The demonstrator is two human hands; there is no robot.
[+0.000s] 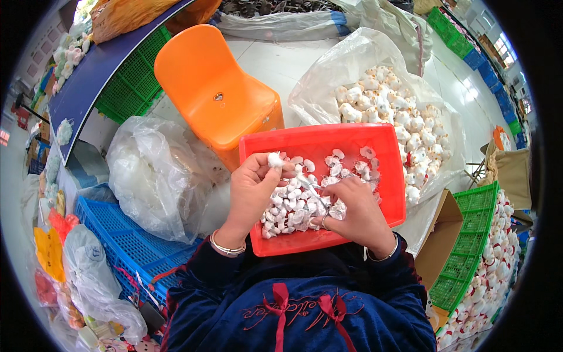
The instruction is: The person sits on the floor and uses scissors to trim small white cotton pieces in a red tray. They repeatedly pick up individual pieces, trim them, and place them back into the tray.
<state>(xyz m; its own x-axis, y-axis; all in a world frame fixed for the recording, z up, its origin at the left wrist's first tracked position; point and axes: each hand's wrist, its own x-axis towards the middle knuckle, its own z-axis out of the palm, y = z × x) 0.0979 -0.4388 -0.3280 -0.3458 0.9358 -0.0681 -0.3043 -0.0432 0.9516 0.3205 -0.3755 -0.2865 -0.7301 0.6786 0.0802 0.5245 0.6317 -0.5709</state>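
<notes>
A red plastic tray point(322, 138) rests at my lap, holding many small white stuffed pieces point(287, 205) and some clear, film-like scraps point(368, 154). Over its left part, my left hand point(253, 185) is closed, pinching one small white piece point(274, 159) between thumb and fingers. My right hand point(358, 211) is curled over the middle of the tray around slim metal scissors point(315, 192). Their blades point up and left toward my left hand. The fingers partly hide the handles.
An orange chair point(217, 94) stands beyond the tray. Right of it, a clear bag point(328, 76) holds white plush pieces point(410, 126). Left lie a bundled plastic bag point(155, 176) and a blue crate point(126, 246). A cardboard box point(440, 234) and green crate point(472, 246) flank my right.
</notes>
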